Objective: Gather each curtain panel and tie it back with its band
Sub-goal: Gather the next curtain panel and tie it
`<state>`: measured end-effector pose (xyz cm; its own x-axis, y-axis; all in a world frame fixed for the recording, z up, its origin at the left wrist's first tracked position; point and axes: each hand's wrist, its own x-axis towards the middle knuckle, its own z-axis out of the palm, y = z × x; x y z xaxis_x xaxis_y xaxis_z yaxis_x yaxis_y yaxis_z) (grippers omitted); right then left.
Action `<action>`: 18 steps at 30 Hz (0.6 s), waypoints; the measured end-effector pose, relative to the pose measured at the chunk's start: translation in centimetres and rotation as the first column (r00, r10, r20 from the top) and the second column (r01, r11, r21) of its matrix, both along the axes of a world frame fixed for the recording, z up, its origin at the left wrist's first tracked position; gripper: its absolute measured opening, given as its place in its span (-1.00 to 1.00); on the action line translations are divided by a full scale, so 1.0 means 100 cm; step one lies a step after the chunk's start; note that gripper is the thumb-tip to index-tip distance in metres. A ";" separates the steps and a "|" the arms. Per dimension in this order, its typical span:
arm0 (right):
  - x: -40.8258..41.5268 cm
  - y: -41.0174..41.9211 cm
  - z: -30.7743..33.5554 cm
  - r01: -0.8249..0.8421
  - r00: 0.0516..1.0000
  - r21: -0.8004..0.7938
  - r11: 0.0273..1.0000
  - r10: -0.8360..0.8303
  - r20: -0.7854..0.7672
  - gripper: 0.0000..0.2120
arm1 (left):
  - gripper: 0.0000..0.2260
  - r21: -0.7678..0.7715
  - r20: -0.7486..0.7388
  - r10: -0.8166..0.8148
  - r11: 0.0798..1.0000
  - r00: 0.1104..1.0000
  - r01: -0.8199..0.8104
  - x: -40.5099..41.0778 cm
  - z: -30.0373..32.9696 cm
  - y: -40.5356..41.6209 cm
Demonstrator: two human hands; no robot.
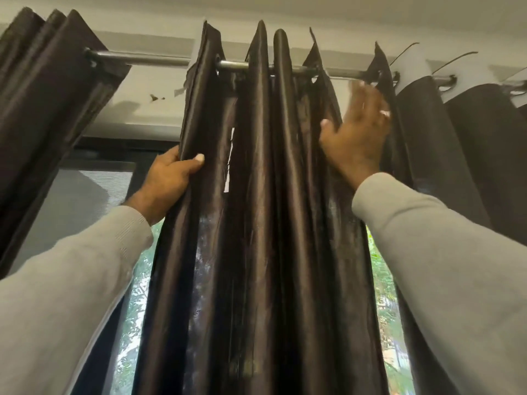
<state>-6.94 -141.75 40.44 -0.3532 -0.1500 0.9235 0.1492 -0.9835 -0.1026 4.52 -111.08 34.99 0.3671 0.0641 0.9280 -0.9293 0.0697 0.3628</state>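
Middle curtain panel [256, 195], dark brown and glossy, hung from the metal rod [159, 59] and filled the centre of the view. It was bunched into tight vertical folds, top edge standing in peaks above the rod. A small tear showed light through the cloth near its left side, below the rod.

Left curtain panel [48, 109], same dark cloth, was gathered at the far left end of the rod and slanted down toward the left edge of the view. Right curtain panel [445, 143], duller in finish, hung spread out on the rod to the right, just beside the middle panel.

Window [137, 280] lay behind, green foliage visible in the gaps on either side of the middle panel. A grey mesh screen [85, 201] sat at upper left of the glass.

Both arms were raised, grey sleeves [445, 280] reaching up from the bottom corners.

Left hand [168, 181] was at the left edge of the middle panel, about mid-height in the view. Fingers wrapped behind the outermost fold, thumb pressed across its front: a firm grip on the cloth.

Right hand [356, 129] was higher, close under the rod, at the right edge of the same panel. Fingers were straight and spread, palm laid flat against the folds, nothing gripped. Fingertips were motion-blurred. A ring [385, 113] showed on one finger.

The bunched panel lay between the two hands.
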 end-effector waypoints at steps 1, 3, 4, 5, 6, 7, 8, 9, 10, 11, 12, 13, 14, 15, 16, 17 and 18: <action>0.003 0.000 0.004 -0.202 0.975 0.084 0.976 0.209 -0.080 -0.28 | -0.77 0.003 -0.001 -0.013 1.000 1.000 0.013 0.002 -0.003 0.000; 0.003 0.013 0.013 -0.539 0.780 0.249 0.805 0.588 -0.213 -0.17 | -0.81 0.018 -0.024 -0.031 0.999 0.999 0.032 0.007 -0.009 -0.001; 0.006 0.022 0.017 -0.619 0.686 0.276 0.735 0.677 -0.266 -0.09 | -0.82 0.044 -0.047 -0.039 0.998 0.998 0.041 0.008 -0.012 -0.002; 0.010 0.031 0.020 -0.661 0.631 0.250 0.707 0.705 -0.325 -0.07 | -0.80 0.076 -0.074 -0.042 0.996 0.996 0.048 0.009 -0.014 -0.005; 0.014 0.046 0.020 -0.700 0.593 0.208 0.684 0.718 -0.365 -0.11 | -0.78 0.111 -0.101 -0.025 0.993 0.995 0.036 0.010 -0.017 -0.007; 0.017 0.062 0.019 -0.732 0.555 0.181 0.657 0.728 -0.402 -0.19 | -0.77 0.139 -0.117 -0.005 0.990 0.993 0.021 0.010 -0.020 -0.011; 0.015 0.081 0.014 -0.768 0.503 0.176 0.616 0.750 -0.431 -0.29 | -0.76 0.163 -0.126 0.023 0.987 0.992 -0.002 0.009 -0.023 -0.016; 0.019 0.098 0.012 -0.792 0.460 0.171 0.585 0.758 -0.463 -0.39 | -0.77 0.181 -0.120 0.047 0.983 0.992 -0.025 0.007 -0.026 -0.021; 0.023 0.112 0.015 -0.808 0.415 0.185 0.559 0.763 -0.496 -0.47 | -0.78 0.207 -0.097 0.073 0.977 0.993 -0.052 0.005 -0.028 -0.026; 0.028 0.127 0.018 -0.825 0.379 0.185 0.534 0.765 -0.521 -0.49 | -0.76 0.227 -0.058 0.082 0.971 0.995 -0.067 0.004 -0.028 -0.030; 0.030 0.146 0.019 -0.828 0.355 0.194 0.527 0.758 -0.547 -0.46 | -0.73 0.246 -0.021 0.080 0.967 0.997 -0.073 0.004 -0.027 -0.033; 0.030 0.164 0.019 -0.824 0.334 0.202 0.528 0.743 -0.580 -0.42 | -0.73 0.255 -0.001 0.070 0.965 0.998 -0.067 0.004 -0.026 -0.037; 0.030 0.180 0.020 -0.822 0.319 0.206 0.531 0.728 -0.607 -0.33 | -0.74 0.259 0.013 0.069 0.963 0.998 -0.070 0.001 -0.025 -0.039; 0.030 0.189 0.021 -0.820 0.321 0.197 0.537 0.717 -0.618 -0.25 | -0.75 0.256 0.022 0.073 0.964 0.997 -0.076 0.000 -0.023 -0.042; 0.031 0.194 0.024 -0.817 0.326 0.196 0.542 0.715 -0.618 -0.19 | -0.75 0.257 0.029 0.085 0.962 0.996 -0.089 0.000 -0.022 -0.042; 0.032 0.195 0.026 -0.816 0.328 0.194 0.544 0.713 -0.619 -0.17 | -0.76 0.272 0.035 0.091 0.957 0.995 -0.097 0.001 -0.023 -0.042; 0.031 0.193 0.026 -0.814 0.324 0.194 0.547 0.706 -0.630 -0.19 | -0.76 0.299 0.029 0.095 0.949 0.995 -0.099 0.002 -0.026 -0.040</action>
<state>-3.88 -122.49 43.01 0.4526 0.0843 0.8877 0.7997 -0.4788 -0.3623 4.74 -115.08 32.41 0.3600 -0.1835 0.9147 -0.9312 -0.1311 0.3402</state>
